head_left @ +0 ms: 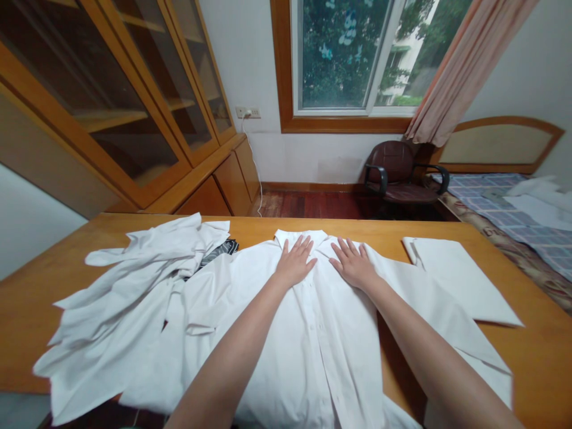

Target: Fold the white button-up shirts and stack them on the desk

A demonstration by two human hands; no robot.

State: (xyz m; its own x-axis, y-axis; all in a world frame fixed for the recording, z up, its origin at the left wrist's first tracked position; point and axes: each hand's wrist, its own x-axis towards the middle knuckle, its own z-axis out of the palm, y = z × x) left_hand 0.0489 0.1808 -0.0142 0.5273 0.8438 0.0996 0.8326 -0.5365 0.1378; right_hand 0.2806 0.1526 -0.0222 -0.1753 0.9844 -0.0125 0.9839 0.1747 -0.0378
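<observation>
A white button-up shirt [308,333] lies front side up on the wooden table, its collar toward the far edge and its sleeves out to both sides. My left hand [295,262] rests flat on the shirt just below the collar, left of the button line, fingers spread. Right of that line, my right hand [355,262] lies flat on the upper chest, its fingers also spread. Neither hand grips the cloth. Both forearms cross over the shirt and hide parts of its body and right-hand sleeve.
A heap of white garments [120,316] covers the table's left side, with a dark patterned cloth [218,251] beside it. A folded white garment [465,277] lies at right on the wooden table [259,225]. Beyond stand a glass-door cabinet [179,167], an armchair [395,170] and a bed [504,196].
</observation>
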